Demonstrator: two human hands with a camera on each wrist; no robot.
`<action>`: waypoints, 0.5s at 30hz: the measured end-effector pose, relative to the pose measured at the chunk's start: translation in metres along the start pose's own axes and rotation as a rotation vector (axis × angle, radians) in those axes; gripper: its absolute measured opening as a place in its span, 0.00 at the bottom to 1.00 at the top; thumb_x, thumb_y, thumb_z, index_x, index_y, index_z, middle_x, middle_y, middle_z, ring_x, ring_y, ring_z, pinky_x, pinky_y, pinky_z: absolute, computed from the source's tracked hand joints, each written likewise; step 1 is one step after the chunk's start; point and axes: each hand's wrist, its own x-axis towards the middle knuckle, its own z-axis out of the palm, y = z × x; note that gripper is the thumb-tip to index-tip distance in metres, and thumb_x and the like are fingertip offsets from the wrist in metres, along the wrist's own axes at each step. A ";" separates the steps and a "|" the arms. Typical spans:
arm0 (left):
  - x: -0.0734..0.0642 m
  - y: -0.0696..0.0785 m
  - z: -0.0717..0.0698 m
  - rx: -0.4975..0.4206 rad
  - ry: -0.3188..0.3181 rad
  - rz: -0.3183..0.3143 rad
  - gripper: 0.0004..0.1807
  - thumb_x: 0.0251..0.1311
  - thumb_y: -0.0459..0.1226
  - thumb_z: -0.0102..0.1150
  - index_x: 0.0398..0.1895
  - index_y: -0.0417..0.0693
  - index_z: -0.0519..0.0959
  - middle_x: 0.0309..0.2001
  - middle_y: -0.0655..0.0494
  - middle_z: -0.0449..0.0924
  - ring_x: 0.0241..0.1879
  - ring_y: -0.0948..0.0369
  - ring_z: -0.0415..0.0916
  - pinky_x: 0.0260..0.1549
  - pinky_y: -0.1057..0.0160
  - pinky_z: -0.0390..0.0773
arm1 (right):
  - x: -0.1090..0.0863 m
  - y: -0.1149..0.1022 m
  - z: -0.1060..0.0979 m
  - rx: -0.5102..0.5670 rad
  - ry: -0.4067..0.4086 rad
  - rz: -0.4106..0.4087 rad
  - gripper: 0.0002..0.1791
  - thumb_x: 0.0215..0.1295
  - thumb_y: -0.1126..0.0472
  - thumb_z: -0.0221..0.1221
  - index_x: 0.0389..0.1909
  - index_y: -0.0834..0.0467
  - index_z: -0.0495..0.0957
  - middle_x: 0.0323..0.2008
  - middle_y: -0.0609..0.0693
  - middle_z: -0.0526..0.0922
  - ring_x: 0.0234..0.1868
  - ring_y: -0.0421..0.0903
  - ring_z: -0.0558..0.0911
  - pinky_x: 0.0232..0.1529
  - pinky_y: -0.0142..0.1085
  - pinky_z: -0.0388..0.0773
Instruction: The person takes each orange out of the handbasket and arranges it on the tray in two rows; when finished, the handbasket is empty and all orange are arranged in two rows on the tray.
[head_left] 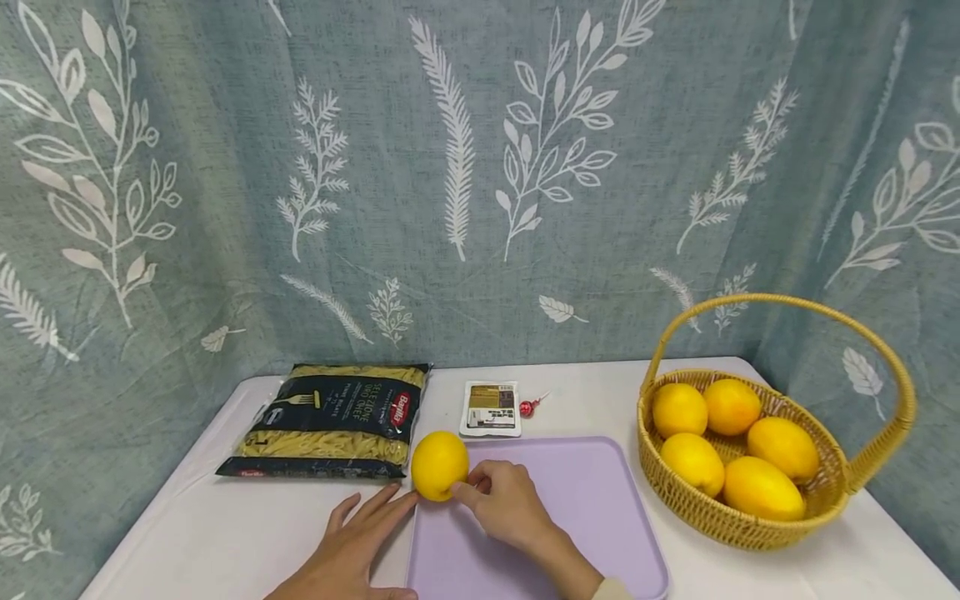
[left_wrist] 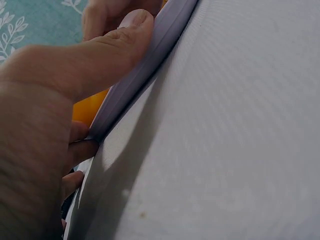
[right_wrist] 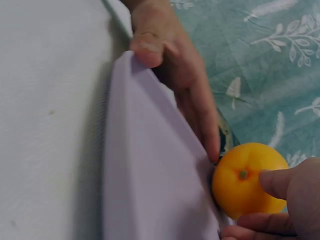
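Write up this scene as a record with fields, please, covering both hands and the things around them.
Left hand: fingers extended along the left edge of the lilac tray
Right hand: thumb and fingers on a yellow fruit
Fruit position: at tray's far-left corner
Right of tray: wicker basket holding five yellow fruits
Beyond tray: flat packet, small red item
Left of packet: pasta bag

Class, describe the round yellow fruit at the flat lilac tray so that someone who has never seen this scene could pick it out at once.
Find the flat lilac tray on the white-covered table. At its far left corner, the right hand touches a round yellow fruit. Unlike the five yellow fruits in the golden woven basket, it alone sits outside.
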 end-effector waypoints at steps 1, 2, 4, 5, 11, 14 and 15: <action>0.001 0.000 0.001 -0.005 0.003 -0.002 0.54 0.51 0.65 0.68 0.77 0.48 0.63 0.75 0.44 0.65 0.73 0.39 0.58 0.66 0.27 0.48 | 0.000 0.001 0.001 -0.013 0.010 -0.013 0.13 0.65 0.52 0.67 0.31 0.60 0.85 0.19 0.41 0.78 0.21 0.37 0.73 0.22 0.29 0.72; 0.001 0.000 0.001 0.004 0.013 0.008 0.55 0.50 0.65 0.68 0.77 0.48 0.63 0.74 0.44 0.65 0.72 0.40 0.59 0.65 0.27 0.49 | -0.001 0.001 0.001 -0.019 0.017 -0.026 0.13 0.65 0.53 0.67 0.29 0.59 0.86 0.17 0.40 0.78 0.21 0.36 0.73 0.22 0.29 0.71; 0.002 0.000 0.003 0.028 0.037 0.029 0.55 0.49 0.67 0.68 0.76 0.48 0.64 0.74 0.44 0.66 0.72 0.40 0.60 0.64 0.27 0.51 | -0.001 0.002 0.001 -0.027 0.031 -0.044 0.13 0.65 0.53 0.67 0.26 0.58 0.86 0.15 0.38 0.77 0.19 0.35 0.72 0.21 0.28 0.69; 0.002 0.000 0.004 0.041 0.051 0.040 0.55 0.49 0.67 0.68 0.76 0.48 0.64 0.73 0.44 0.67 0.71 0.40 0.61 0.64 0.27 0.52 | -0.002 0.002 0.001 -0.028 0.033 -0.047 0.14 0.65 0.53 0.67 0.25 0.58 0.86 0.14 0.38 0.77 0.19 0.35 0.72 0.20 0.28 0.68; 0.006 0.001 0.006 0.069 0.081 0.064 0.55 0.49 0.68 0.67 0.76 0.50 0.65 0.73 0.43 0.67 0.70 0.41 0.63 0.63 0.28 0.55 | -0.004 -0.002 -0.016 -0.070 -0.009 -0.030 0.14 0.64 0.51 0.68 0.24 0.56 0.86 0.15 0.38 0.77 0.20 0.37 0.72 0.22 0.29 0.69; 0.005 0.001 0.006 0.066 0.069 0.046 0.54 0.48 0.67 0.68 0.76 0.51 0.65 0.73 0.42 0.67 0.70 0.40 0.63 0.63 0.28 0.55 | -0.006 -0.004 -0.024 -0.114 -0.026 -0.008 0.13 0.63 0.50 0.68 0.24 0.52 0.85 0.18 0.38 0.77 0.27 0.40 0.73 0.29 0.32 0.70; 0.004 0.001 0.005 0.055 0.061 0.033 0.54 0.48 0.67 0.68 0.76 0.51 0.65 0.73 0.42 0.67 0.70 0.40 0.63 0.63 0.27 0.55 | -0.007 -0.005 -0.026 -0.123 -0.030 0.000 0.12 0.63 0.49 0.68 0.24 0.51 0.84 0.19 0.38 0.77 0.29 0.41 0.72 0.31 0.34 0.69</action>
